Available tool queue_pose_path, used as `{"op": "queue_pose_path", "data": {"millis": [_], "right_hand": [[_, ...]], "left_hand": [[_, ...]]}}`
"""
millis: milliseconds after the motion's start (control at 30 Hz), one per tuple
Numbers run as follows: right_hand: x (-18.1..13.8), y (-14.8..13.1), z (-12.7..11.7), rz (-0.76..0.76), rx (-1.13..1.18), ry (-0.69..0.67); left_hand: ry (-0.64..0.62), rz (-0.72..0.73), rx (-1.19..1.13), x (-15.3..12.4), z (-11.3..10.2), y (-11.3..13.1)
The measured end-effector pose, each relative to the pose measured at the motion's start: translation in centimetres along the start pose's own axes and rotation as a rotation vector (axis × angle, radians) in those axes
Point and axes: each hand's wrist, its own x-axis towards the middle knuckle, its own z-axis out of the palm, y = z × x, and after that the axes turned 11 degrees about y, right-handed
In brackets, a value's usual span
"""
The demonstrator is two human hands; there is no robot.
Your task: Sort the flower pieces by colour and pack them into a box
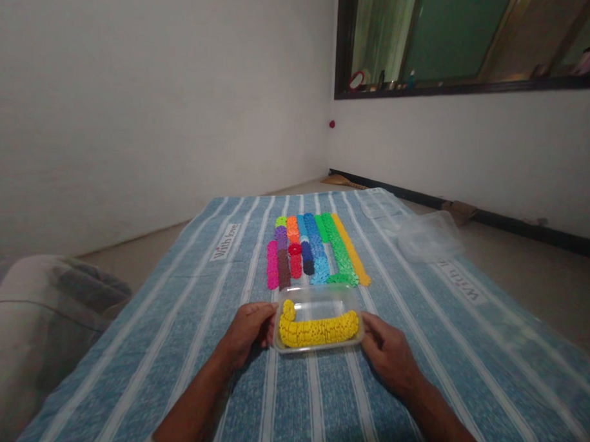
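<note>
A clear plastic container (320,293) is between my two hands near the middle of the cloth. Inside it, a row of small yellow pieces (319,332) curves along the near side, with a few more at the left end. My left hand (249,329) grips the container's left side, thumb at the rim and some fingers hidden. My right hand (386,343) holds its right side the same way. Just beyond the container lie rows of coloured pieces (310,241), sorted in pink, brown, purple, orange, red, blue, green and yellow-orange.
A blue and white striped cloth (185,307) covers the surface. Clear plastic containers or lids (430,237) lie at its far right. A grey covered object (39,328) stands at the left. Walls (158,100) and a window (456,39) are behind.
</note>
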Motion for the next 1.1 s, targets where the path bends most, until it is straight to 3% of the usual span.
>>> {"op": "queue_pose_path", "data": {"millis": [800,1100], "right_hand": [[0.04,-0.46,0.14,-0.083,0.008,0.037],[0.12,-0.38,0.29,-0.046,-0.008,0.007]], "left_hand": [[-0.106,-0.083,-0.007,-0.05,-0.53,0.47],[-0.125,-0.051,0.019,0.15,-0.71,0.09]]}}
